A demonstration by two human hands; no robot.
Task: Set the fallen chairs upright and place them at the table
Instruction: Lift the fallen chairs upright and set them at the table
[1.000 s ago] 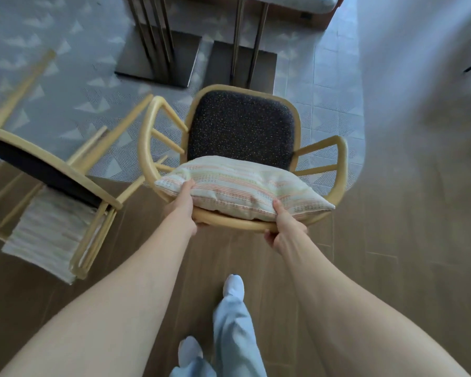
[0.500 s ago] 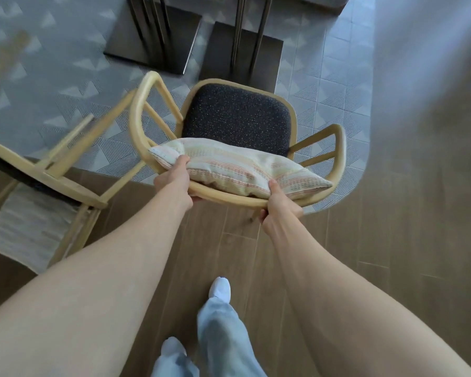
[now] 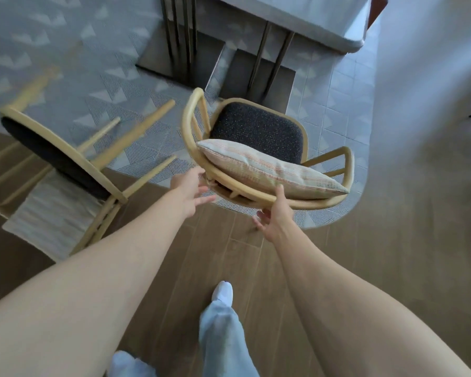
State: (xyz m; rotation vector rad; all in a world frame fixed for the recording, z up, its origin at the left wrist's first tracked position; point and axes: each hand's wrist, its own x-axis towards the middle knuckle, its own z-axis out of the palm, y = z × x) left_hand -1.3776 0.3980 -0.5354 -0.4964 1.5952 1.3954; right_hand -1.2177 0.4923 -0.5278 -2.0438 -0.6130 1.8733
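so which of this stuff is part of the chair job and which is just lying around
Part of the job:
- upright chair, right hand at its back rail, left hand open just beside it
- fallen chair, on its side
- table

Just lying about:
- striped cushion on the upright chair
- pale cushion under the fallen chair

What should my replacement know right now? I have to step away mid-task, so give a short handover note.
Left hand: open, fingers straight beside the upright chair rim, not gripping.
Right hand: open, thumb on the back rail, fingers beneath.
Upright chair stands facing the table, pillow against its backrest.
Left to do: the fallen chair lies on its side at left, a second cushion beneath it. Lift it, then seat it at the table.
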